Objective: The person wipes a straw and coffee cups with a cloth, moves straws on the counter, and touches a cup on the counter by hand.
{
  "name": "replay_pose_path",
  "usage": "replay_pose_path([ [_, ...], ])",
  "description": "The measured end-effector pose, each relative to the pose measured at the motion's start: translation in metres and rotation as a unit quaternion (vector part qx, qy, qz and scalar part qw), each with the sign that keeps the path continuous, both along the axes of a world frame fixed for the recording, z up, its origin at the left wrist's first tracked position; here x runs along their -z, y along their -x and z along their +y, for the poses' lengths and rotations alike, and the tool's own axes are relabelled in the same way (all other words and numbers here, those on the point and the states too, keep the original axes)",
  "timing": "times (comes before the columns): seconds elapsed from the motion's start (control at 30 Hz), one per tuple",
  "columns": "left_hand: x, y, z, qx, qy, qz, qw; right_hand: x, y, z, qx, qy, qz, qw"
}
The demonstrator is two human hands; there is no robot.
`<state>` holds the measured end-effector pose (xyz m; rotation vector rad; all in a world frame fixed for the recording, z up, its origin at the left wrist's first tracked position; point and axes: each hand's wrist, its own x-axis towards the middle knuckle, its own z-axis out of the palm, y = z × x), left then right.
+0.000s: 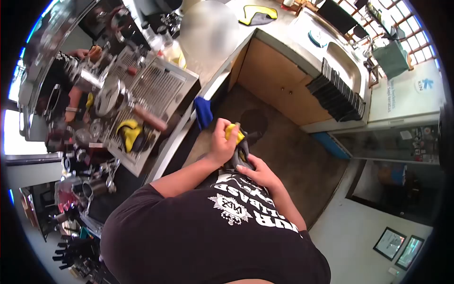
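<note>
My left hand (223, 144) is closed round the yellow part of a grey and yellow cloth (241, 150) in front of my body. Lower down, my right hand (260, 173) grips the cloth's grey end, its thumb lying over the fabric. To the left, a blue cloth (203, 112) hangs at the counter edge. Another yellow and black cloth (130, 135) lies bunched on the metal drip tray (158, 83) of the coffee machine. A brown-handled tool (149, 117) extends across that tray.
A yellow and grey cloth (257, 15) lies on the far counter, left of a sink (344, 61). Black slatted matting (336, 92) hangs over the counter front. Wooden cabinet doors (269, 71) stand below. Glass jugs and metal utensils crowd the left side.
</note>
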<state>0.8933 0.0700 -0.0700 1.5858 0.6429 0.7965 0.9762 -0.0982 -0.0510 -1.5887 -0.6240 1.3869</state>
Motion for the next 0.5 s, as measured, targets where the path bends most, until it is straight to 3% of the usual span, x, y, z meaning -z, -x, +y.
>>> replay_pose_path([
  [0.03, -0.002, -0.021, 0.023, -0.017, 0.035, -0.039, 0.998, -0.007, -0.021, 0.015, -0.03, 0.041, -0.036, 0.998],
  [0.13, -0.018, -0.074, 0.1, -0.097, 0.044, -0.121, 0.987, 0.008, -0.073, 0.057, 0.039, -0.004, 0.076, 0.996],
  [0.27, -0.044, -0.114, 0.183, -0.16, 0.034, -0.193, 0.968, -0.003, -0.147, 0.135, 0.007, -0.046, -0.041, 0.998],
  [0.37, -0.026, -0.127, 0.216, -0.202, -0.017, -0.101, 0.974, -0.009, -0.194, 0.193, -0.01, -0.067, -0.116, 0.991],
  [0.5, -0.005, -0.122, 0.221, -0.198, 0.036, -0.051, 0.978, -0.023, -0.233, 0.258, -0.023, -0.084, -0.082, 0.993],
])
